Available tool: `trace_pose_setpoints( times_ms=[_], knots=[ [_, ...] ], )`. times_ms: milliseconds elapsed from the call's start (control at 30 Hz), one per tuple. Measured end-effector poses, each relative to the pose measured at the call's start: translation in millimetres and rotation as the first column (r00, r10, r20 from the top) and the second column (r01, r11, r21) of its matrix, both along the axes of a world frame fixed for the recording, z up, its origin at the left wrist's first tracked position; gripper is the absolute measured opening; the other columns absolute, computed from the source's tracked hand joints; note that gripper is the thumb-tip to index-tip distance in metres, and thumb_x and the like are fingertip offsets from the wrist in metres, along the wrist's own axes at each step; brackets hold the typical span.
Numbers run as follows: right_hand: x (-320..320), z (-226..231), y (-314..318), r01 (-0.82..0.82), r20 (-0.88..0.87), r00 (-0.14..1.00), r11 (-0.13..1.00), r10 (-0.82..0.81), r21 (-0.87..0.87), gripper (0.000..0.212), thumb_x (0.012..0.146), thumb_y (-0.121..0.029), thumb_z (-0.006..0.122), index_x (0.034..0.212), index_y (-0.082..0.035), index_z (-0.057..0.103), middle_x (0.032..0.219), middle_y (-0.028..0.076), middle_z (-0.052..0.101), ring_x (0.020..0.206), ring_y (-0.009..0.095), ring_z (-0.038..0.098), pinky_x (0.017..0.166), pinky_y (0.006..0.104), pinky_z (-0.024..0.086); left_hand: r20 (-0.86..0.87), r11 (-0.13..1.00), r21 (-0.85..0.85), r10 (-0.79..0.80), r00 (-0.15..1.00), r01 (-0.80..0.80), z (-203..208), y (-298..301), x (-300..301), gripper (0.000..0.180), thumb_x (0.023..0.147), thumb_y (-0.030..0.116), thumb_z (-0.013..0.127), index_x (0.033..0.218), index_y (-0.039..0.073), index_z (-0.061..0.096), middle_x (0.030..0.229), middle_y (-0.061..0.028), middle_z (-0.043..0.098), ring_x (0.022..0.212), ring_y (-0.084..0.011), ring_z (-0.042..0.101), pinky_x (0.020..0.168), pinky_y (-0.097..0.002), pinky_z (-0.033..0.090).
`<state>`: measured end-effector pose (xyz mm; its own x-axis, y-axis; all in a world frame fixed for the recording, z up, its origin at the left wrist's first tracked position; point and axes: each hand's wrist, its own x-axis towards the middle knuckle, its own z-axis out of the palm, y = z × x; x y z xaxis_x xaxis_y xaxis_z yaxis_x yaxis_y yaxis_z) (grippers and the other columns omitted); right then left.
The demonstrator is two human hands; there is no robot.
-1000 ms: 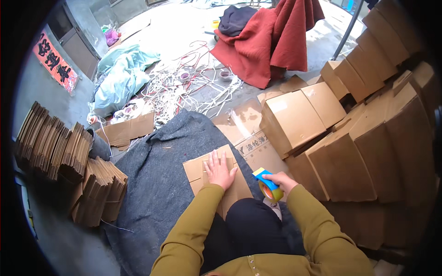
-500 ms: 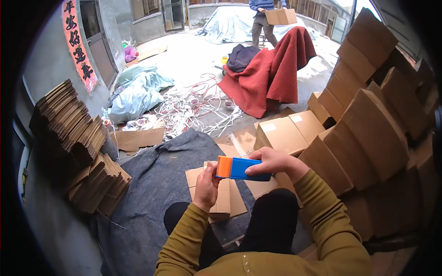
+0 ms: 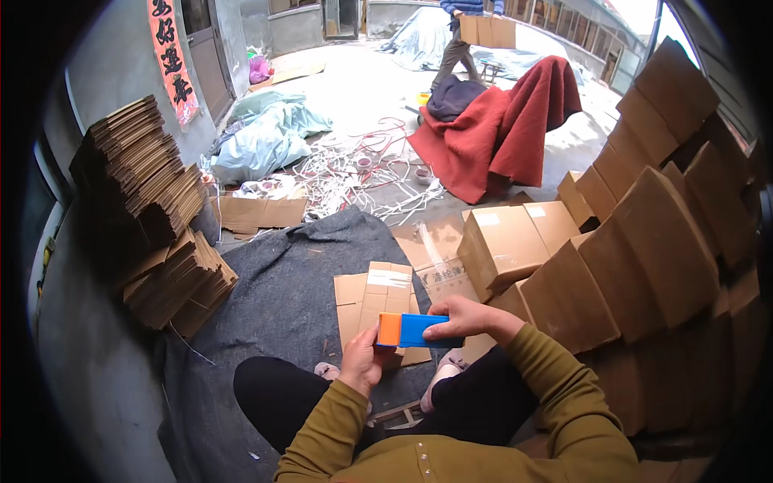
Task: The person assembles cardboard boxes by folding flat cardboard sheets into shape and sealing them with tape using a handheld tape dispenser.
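Note:
Over my lap I hold a slim rectangular box (image 3: 415, 328), blue along most of its length and orange at its left end. My right hand (image 3: 467, 317) grips the blue end, the thumb lying along its near face. At the orange end, the fingers of my left hand (image 3: 362, 358) are closed around the edge; their tips are partly hidden behind it. Just beyond and below the box, folded cardboard pieces (image 3: 389, 281) lie on the dark cloth, with a shiny strip across the upper one.
A tall stack of flattened cartons (image 3: 145, 177) stands at left, and cartons (image 3: 652, 241) pile up at right. The dark cloth (image 3: 282, 298) covers the ground. Farther off are tangled white straps (image 3: 362, 181), a red blanket (image 3: 483, 137) and a person (image 3: 463, 48) carrying cardboard.
Both hands and the box have lowered a little toward my lap. My view has shifted, and my knees are spread wider, showing my feet. The person beyond has moved a little.

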<state>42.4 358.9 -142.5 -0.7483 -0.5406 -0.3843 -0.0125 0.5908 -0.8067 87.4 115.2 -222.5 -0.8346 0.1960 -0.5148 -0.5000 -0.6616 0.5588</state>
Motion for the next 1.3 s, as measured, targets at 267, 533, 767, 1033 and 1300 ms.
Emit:
trace_pose_setpoints(
  times_ms=[267, 533, 767, 1033, 1300],
  knots=[
    [-1.6, -40.7, 28.1, 0.132, 0.141, 0.982, 0.989, -0.122, -0.066, 0.046, 0.082, -0.043, 0.075, 0.09, 0.001, 0.068, 0.075, 0.002, 0.061, 0.072, 0.01, 0.057, 0.064, 0.0275, 0.047, -0.041, 0.947, -0.246, 0.201, 0.979, -0.205, -60.3, -10.4, -21.4, 0.02, 0.096, 0.022, 0.064, 0.088, 0.004, 0.064, 0.072, -0.0007, 0.061, 0.064, -0.0112, 0.061, 0.06, -0.0267, 0.053],
    [-17.6, -68.8, 36.3, 0.218, 0.245, 0.941, 0.971, -0.235, 0.095, 0.042, 0.082, -0.036, 0.074, 0.097, 0.003, 0.069, 0.078, 0.003, 0.065, 0.07, 0.008, 0.058, 0.064, 0.0253, 0.048, 0.056, 0.89, -0.41, 0.243, 0.969, -0.199, -110.7, -44.5, -61.2, 0.023, 0.087, 0.025, 0.078, 0.083, 0.006, 0.066, 0.067, 0.0005, 0.061, 0.056, -0.0094, 0.056, 0.053, -0.0256, 0.049],
    [-16.8, -88.3, 4.6, 0.273, 0.292, 0.912, 0.958, -0.288, 0.091, 0.042, 0.085, -0.035, 0.072, 0.1, 0.004, 0.069, 0.083, 0.005, 0.067, 0.075, 0.01, 0.06, 0.069, 0.0264, 0.05, -0.023, 0.819, -0.537, 0.226, 0.974, -0.202, -148.5, -62.4, -76.5, 0.022, 0.087, 0.024, 0.077, 0.085, 0.004, 0.069, 0.07, 0.0011, 0.062, 0.058, -0.008, 0.055, 0.055, -0.0248, 0.048],
    [-23.8, -122.7, 6.4, 0.264, 0.268, 0.917, 0.953, -0.296, 0.151, 0.041, 0.086, -0.037, 0.071, 0.099, 0.003, 0.069, 0.081, 0.006, 0.068, 0.075, 0.011, 0.061, 0.069, 0.0289, 0.051, 0.114, 0.797, -0.597, 0.198, 0.973, -0.092, -188.4, -43.2, -66.2, 0.029, 0.09, 0.024, 0.073, 0.098, -0.004, 0.073, 0.084, -0.0023, 0.071, 0.075, -0.0087, 0.062, 0.069, -0.0248, 0.049],
    [-22.7, -128.1, 6.6, 0.292, 0.247, 0.915, 0.945, -0.32, 0.147, 0.044, 0.087, -0.035, 0.071, 0.107, 0.004, 0.07, 0.082, 0.006, 0.069, 0.075, 0.01, 0.061, 0.07, 0.0278, 0.051, 0.165, 0.909, -0.409, 0.16, 0.973, -0.08, -207.4, -30.6, -66.2, 0.052, 0.09, 0.027, 0.073, 0.126, -0.007, 0.058, 0.125, -0.0139, 0.063, 0.107, -0.0154, 0.061, 0.089, -0.0267, 0.047]
  ],
)
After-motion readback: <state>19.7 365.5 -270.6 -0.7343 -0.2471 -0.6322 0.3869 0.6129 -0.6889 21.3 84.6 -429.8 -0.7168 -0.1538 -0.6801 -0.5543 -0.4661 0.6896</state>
